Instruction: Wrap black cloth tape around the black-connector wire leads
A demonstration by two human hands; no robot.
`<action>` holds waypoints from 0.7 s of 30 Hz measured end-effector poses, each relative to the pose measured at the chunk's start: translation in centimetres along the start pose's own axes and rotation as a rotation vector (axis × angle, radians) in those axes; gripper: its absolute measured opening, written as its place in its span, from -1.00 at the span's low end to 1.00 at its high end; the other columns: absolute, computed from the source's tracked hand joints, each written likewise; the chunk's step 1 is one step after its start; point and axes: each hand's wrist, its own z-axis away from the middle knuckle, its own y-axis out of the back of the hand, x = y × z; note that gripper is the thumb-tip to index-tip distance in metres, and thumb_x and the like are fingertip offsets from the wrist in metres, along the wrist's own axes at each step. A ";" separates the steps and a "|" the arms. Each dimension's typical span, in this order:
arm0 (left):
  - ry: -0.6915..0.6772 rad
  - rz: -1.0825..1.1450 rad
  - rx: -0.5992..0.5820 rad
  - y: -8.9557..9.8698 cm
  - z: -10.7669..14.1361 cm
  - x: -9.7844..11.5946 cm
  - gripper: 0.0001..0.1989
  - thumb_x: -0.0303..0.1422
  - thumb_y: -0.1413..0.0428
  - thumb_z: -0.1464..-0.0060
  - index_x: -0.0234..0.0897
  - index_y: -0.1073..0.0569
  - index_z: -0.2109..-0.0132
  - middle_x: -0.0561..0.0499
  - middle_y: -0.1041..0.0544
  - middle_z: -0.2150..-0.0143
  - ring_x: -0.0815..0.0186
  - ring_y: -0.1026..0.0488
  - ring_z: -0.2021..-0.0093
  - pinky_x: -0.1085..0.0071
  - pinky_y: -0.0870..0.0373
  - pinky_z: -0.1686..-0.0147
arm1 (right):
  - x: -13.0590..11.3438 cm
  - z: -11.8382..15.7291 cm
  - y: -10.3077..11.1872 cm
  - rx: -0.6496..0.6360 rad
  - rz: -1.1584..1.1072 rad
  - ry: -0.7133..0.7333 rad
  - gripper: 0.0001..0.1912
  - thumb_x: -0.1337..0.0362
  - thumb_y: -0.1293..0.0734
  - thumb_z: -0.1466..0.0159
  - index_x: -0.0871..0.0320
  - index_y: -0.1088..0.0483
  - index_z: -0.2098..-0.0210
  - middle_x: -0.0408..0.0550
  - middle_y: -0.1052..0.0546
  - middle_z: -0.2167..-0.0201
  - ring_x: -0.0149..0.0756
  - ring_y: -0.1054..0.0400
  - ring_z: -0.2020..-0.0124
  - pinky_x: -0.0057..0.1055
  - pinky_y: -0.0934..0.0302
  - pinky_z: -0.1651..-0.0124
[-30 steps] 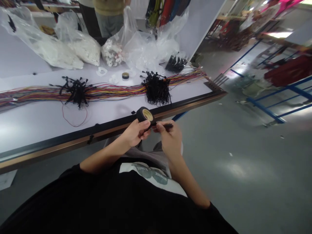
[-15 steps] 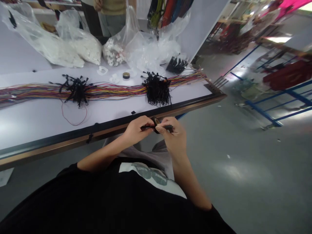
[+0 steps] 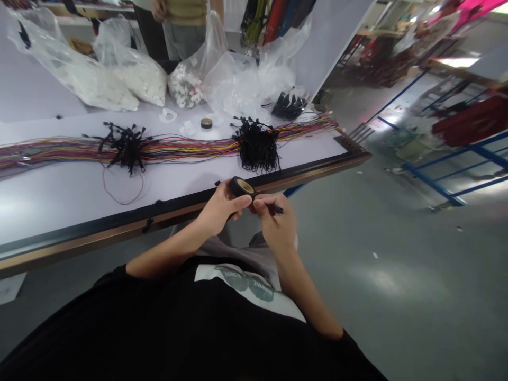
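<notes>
At table edge (image 3: 99,236), left hand (image 3: 218,212) holds tape roll (image 3: 235,187).

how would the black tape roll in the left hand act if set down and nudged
Set on edge, the tape roll would probably roll, being round. Laid flat, its flat side should keep it steady. Undented in the left hand, it seems firm.

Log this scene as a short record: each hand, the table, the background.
Left hand: holds a roll of black tape
Right hand: pinches a thin dark piece, partly hidden
Table: colored wires, two black connector clusters, another tape roll
Table's far side: clear plastic bags
Background: a standing person
</notes>
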 end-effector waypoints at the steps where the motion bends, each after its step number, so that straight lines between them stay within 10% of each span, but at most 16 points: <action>1: 0.092 0.055 -0.076 0.1 -0.2 0.1 -0.57 -0.10 -0.23 0.14 -0.29 -0.30 0.25 0.12 -0.37 0.48 0.55 -0.23 0.64 0.59 -0.08 0.70 | -0.1 0.1 0.0 -0.010 -0.016 -0.010 -0.82 0.16 -0.31 -0.19 0.08 -0.32 0.49 -0.13 -0.55 0.41 -0.28 -0.43 0.34 -0.29 -0.27 0.24; 6: 0.299 0.242 -0.222 0.7 -0.9 -0.7 -0.50 0.02 -0.25 0.25 -0.26 -0.31 0.31 0.12 -0.36 0.56 0.51 -0.23 0.67 0.59 0.03 0.75 | 0.5 0.5 -0.3 0.000 -0.171 -0.159 -0.79 0.14 -0.35 -0.14 0.09 -0.32 0.53 -0.12 -0.55 0.42 -0.27 -0.43 0.36 -0.28 -0.29 0.26; 11: 0.043 0.041 -0.213 1.3 0.1 -0.2 -0.43 0.05 -0.26 0.29 -0.25 -0.37 0.22 0.02 -0.42 0.38 0.41 -0.35 0.43 0.52 -0.20 0.56 | 1.6 0.3 -0.5 0.068 -0.424 -0.332 -0.75 0.11 -0.37 -0.09 0.10 -0.28 0.55 -0.22 -0.47 0.62 -0.33 -0.38 0.54 -0.31 -0.29 0.38; 14: -0.093 -0.199 -0.408 2.2 0.5 1.1 -0.27 -0.07 -0.40 0.64 -0.25 -0.40 0.22 0.00 -0.39 0.25 0.32 -0.33 0.27 0.45 -0.29 0.37 | 1.4 -0.1 0.1 0.004 -0.364 -0.314 -0.78 0.17 -0.39 -0.06 0.11 -0.31 0.59 -0.23 -0.45 0.65 -0.36 -0.35 0.56 -0.34 -0.25 0.38; 16: -0.165 -0.384 -0.504 2.4 0.4 1.5 -0.41 -0.03 -0.36 0.49 -0.26 -0.41 0.29 0.02 -0.34 0.26 0.34 -0.29 0.30 0.44 -0.28 0.37 | 1.1 -0.4 0.7 -0.048 -0.246 -0.214 -0.82 0.22 -0.40 -0.06 0.11 -0.36 0.59 -0.21 -0.49 0.60 -0.35 -0.38 0.49 -0.34 -0.24 0.32; 21: -0.247 -0.618 -0.137 1.3 0.0 0.6 -0.88 -0.35 -0.13 0.06 -0.28 -0.34 0.37 0.11 -0.29 0.43 0.44 -0.24 0.44 0.48 -0.23 0.42 | 0.3 -0.3 1.1 -0.081 -0.156 0.024 -0.86 0.30 -0.38 -0.09 0.08 -0.40 0.58 -0.20 -0.53 0.49 -0.33 -0.41 0.37 -0.32 -0.23 0.22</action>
